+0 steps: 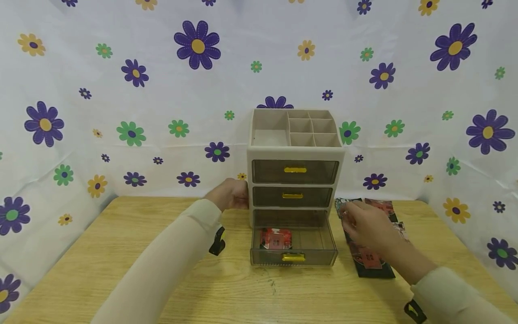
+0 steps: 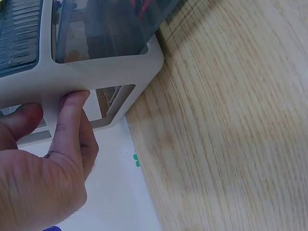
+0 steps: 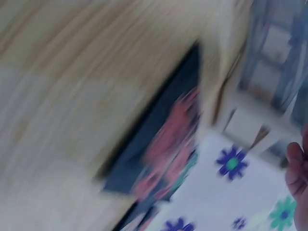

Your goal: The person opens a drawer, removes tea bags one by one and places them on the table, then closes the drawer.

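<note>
A cream drawer organizer (image 1: 295,153) stands on the table with its bottom drawer (image 1: 309,258) pulled out. One red square-printed packet (image 1: 276,238) lies at that drawer's left. At the organizer's left side is my left hand (image 1: 230,193); in the left wrist view, thumb and fingers (image 2: 72,120) pinch an upright bar of the side frame. My right hand (image 1: 370,225) is over several dark packets with red prints (image 1: 370,263), right of the organizer. Its fingers are loosely curled, with nothing visible in them. The right wrist view is blurred; a packet (image 3: 168,139) shows there.
The two upper drawers (image 1: 294,172) are closed, with gold handles. Open compartments (image 1: 311,128) form the organizer's top. Everything stands on a wood-grain table (image 1: 133,256). Behind it hangs a white flower-patterned cloth (image 1: 162,99).
</note>
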A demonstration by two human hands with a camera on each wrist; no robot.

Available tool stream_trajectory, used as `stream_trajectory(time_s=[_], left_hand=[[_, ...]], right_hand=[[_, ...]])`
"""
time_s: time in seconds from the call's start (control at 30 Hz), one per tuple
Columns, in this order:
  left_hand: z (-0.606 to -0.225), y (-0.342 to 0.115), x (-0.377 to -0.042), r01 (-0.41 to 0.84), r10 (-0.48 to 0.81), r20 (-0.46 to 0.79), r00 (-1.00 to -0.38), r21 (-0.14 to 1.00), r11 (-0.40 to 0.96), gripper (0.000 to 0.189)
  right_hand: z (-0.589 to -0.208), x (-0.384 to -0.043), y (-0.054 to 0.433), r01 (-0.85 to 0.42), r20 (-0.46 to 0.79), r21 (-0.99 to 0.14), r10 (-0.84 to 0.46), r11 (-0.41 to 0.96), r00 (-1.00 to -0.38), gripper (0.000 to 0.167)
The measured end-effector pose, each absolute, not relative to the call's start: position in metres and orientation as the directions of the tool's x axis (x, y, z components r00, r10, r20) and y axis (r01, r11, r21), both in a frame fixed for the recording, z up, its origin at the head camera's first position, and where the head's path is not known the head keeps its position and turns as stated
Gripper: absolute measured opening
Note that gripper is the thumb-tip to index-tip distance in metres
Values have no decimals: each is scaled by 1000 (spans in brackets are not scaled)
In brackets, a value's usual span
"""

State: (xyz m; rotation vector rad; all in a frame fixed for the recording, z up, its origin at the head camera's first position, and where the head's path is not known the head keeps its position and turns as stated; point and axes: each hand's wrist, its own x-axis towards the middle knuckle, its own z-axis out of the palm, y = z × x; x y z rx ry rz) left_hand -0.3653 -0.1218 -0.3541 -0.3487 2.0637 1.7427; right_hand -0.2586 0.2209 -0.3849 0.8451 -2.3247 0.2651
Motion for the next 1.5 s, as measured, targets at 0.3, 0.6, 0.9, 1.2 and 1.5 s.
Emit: stream_trajectory(time_s=[0.3,0.6,0.9,1.2,1.5], left_hand=[[-355,-121,-364,-445,78,-463,-883,878,174,13],[-355,-119,-364,-442,90,-459,-884,882,163,12],[-355,-121,-364,-450,74,-469,-880,874,182,17],[-356,-124,-363,-447,93,-469,-878,874,190,13],[-354,-123,-363,-448,95,-470,-878,875,186,15]], right_hand=[[-385,-255,165,-767,679,124,-618,629,-397,26],[-391,-254,121,-728,488,-53,-618,683,-616,31],[-394,-265,91,-567,211,-384,-529,728,-822,33],[-401,-277,87,-510,64,-446,-542,736,-838,57],[-401,-275,90,-562,175,-502,-558,658,-811,30]])
